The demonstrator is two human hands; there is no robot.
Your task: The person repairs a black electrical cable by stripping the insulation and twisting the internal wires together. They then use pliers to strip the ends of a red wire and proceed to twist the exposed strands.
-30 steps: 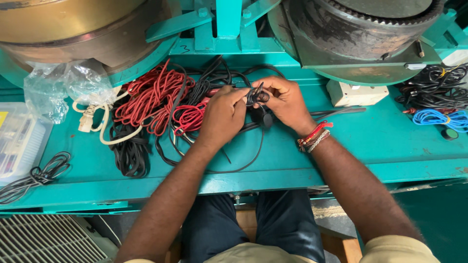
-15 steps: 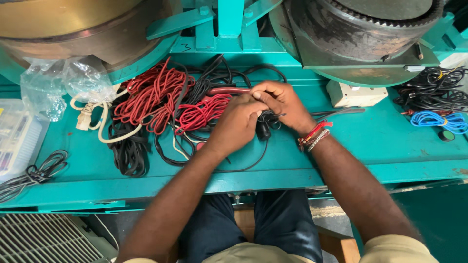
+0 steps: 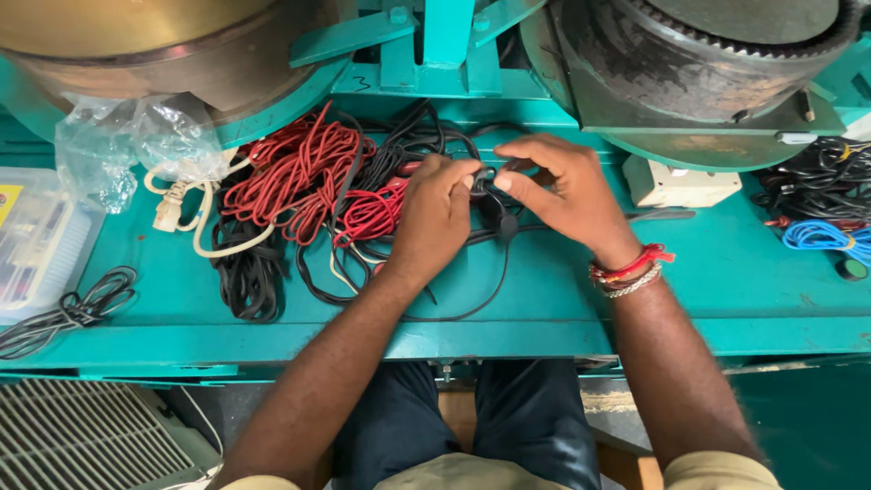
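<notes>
**Closely paired hands working a black cable over a teal bench**

Together, your two hands are meeting at the middle of the bench. Your left hand point(image 3: 437, 216) is curling inward, its fingertips pinching the black cable point(image 3: 494, 222) at a small bunched coil. Your right hand point(image 3: 564, 192) is arching over from the other side, thumb and forefinger gripping the same coil, so that the fingertips of both hands are almost touching. Red and pale beaded bracelets point(image 3: 628, 272) are circling your right wrist. Both forearms are reaching forward from your lap, and the cable is trailing in a thin loop below your hands onto the bench.

You are sitting at a teal painted metal bench point(image 3: 726, 299), smooth and slightly scuffed, with heavy machine parts rising behind it: a brass-coloured drum point(image 3: 136, 45) at the left and a dark toothed gear wheel point(image 3: 708, 54) at the right.

Just left of your hands, bundles of red wire point(image 3: 299, 168) are lying tangled with more black leads point(image 3: 245, 272) and a cream cord with a plug point(image 3: 172, 204). A crumpled clear plastic bag point(image 3: 118, 145) is resting near a translucent box point(image 3: 41, 245). At the far right, a coil of blue wire point(image 3: 821, 236) is lying beside a cream box point(image 3: 676, 186).
</notes>
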